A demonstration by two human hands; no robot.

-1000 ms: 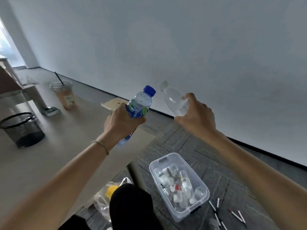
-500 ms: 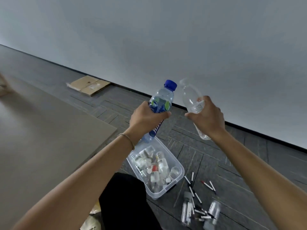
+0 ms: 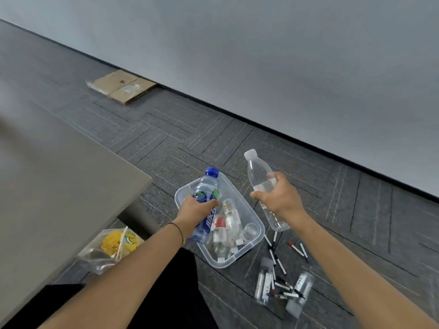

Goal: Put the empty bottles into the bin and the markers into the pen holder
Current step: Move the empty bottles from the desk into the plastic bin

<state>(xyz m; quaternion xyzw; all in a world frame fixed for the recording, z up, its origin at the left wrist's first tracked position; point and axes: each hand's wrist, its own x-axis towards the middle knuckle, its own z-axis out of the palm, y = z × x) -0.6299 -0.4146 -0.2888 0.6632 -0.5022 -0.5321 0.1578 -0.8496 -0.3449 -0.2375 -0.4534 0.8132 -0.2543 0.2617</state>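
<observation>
Both bottle-gripping hands (image 3: 193, 211) (image 3: 279, 198) lower now, over bin (image 3: 257, 236) rim.

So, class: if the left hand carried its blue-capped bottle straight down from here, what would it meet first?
Probably the clear plastic bin of bottles: the left hand and its blue-capped bottle appear to hang over it, though depth is uncertain.

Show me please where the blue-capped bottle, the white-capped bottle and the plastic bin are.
blue-capped bottle (image 3: 206, 186): head view, on its upper body below the cap.
white-capped bottle (image 3: 257, 172): head view, on its clear shoulder.
plastic bin (image 3: 257, 233): head view, on its right rim.
</observation>
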